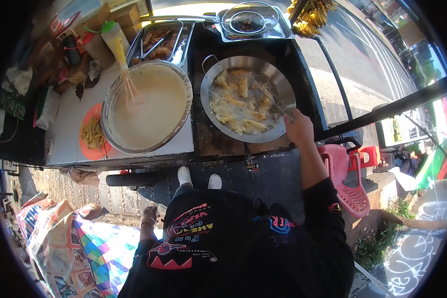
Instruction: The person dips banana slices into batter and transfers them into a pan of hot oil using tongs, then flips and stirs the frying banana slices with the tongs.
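Metal tongs [277, 101] are in my right hand [299, 126], its fingers closed round their handle. The tongs reach over the right side of a wide metal pan [208, 111], their tips at the fried pieces [244, 85] in bubbling oil. My left hand [149, 216] hangs low beside my body, away from the cart; its fingers are too small and blurred to make out. To the left of the pan stands a large bowl of pale batter [144, 119], with a whisk [129, 87] leaning in it. An orange plate [88, 149] with yellowish pieces sits at the bowl's left.
Behind the bowl are a metal tray [187, 40] of fried food and squeeze bottles [115, 42]. A strainer [248, 19] rests on another tray [284, 34]. Bananas [310, 17] hang at the upper right. A pink chair [340, 174] stands right of the cart.
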Motion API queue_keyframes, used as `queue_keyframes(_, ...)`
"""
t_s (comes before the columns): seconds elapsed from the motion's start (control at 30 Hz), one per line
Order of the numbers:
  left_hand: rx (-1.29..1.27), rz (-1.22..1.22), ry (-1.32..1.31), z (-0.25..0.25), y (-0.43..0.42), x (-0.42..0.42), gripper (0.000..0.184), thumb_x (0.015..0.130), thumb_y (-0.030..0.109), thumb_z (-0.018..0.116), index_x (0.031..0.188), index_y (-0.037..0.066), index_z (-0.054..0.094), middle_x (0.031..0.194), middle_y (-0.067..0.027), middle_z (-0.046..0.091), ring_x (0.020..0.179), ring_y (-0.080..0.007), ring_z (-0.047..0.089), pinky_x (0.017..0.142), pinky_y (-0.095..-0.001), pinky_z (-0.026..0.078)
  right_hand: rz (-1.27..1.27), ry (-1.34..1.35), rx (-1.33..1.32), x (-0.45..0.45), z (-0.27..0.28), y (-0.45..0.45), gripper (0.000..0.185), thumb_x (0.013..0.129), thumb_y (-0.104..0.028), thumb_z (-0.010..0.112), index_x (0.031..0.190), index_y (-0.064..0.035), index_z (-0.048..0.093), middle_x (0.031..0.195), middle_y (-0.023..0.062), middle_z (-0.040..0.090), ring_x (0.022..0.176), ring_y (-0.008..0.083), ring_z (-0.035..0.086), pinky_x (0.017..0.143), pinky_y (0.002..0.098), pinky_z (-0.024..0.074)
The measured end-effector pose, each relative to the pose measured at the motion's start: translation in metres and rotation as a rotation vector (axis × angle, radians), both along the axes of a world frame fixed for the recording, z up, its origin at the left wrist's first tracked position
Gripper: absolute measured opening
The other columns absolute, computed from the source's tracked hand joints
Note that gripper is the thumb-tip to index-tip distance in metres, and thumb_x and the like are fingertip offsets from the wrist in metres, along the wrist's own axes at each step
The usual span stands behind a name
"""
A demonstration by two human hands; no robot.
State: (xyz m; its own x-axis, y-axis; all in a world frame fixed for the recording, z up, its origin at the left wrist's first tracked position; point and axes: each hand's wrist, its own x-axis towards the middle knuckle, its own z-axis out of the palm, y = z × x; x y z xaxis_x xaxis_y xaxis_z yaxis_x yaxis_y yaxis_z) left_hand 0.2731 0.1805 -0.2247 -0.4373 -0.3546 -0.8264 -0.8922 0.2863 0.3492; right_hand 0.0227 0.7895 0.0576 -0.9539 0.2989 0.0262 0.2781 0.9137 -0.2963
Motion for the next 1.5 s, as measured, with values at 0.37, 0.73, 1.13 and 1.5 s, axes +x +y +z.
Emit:
queue_keyframes(0.37,0.02,0.276,-0.018,0.028,0.002,0.065,0.045,0.1,0.038,0.054,0.132,0.007,0.05,0.12,-0.0128,0.063,0.098,-0.0274,0.069,0.063,-0.0429,0.057,0.178,-0.249,0.169,-0.089,-0.02,-0.067,0.032,0.093,-0.022,0.055,0.117,-0.0035,0.066,0.11,0.023,0.07,0.105,0.0382,0.067,0.089,0.0489,0.0536)
queue_keyframes(0.73,0.016,0.061,-0.108,0.05,0.003,0.093,0.037,0.098,0.038,0.051,0.108,0.005,0.064,0.098,-0.0113,0.066,0.084,-0.0275,0.067,0.067,-0.0435,0.055,0.162,-0.345,0.204,-0.118,-0.026,-0.045,0.029,0.091,-0.021,0.057,0.101,-0.0006,0.074,0.108,0.023,0.071,0.108,0.0389,0.066,0.092,0.0451,0.0534)
queue_keyframes(1.13,-0.114,-0.059,0.068,0.066,-0.044,-0.025,0.043,0.094,0.04,0.052,0.097,0.0,0.068,0.094,-0.0181,0.069,0.091,-0.0308,0.065,0.087,-0.0413,0.049,-0.067,-0.152,-0.111,-0.121,-0.017,-0.059,0.042,0.09,-0.037,0.062,0.113,-0.0029,0.071,0.11,0.0261,0.069,0.11,0.0418,0.064,0.097,0.0455,0.049)
queue_keyframes(1.5,0.014,-0.344,-0.006,0.005,-0.147,-0.042,0.046,0.097,0.044,0.055,0.126,0.008,0.058,0.115,-0.0096,0.066,0.095,-0.0252,0.069,0.065,-0.0445,0.055,-0.032,-0.174,-0.155,-0.128,-0.039,-0.076,0.036,0.09,-0.031,0.061,0.112,-0.0047,0.072,0.111,0.0251,0.069,0.108,0.0418,0.064,0.097,0.0454,0.0488)
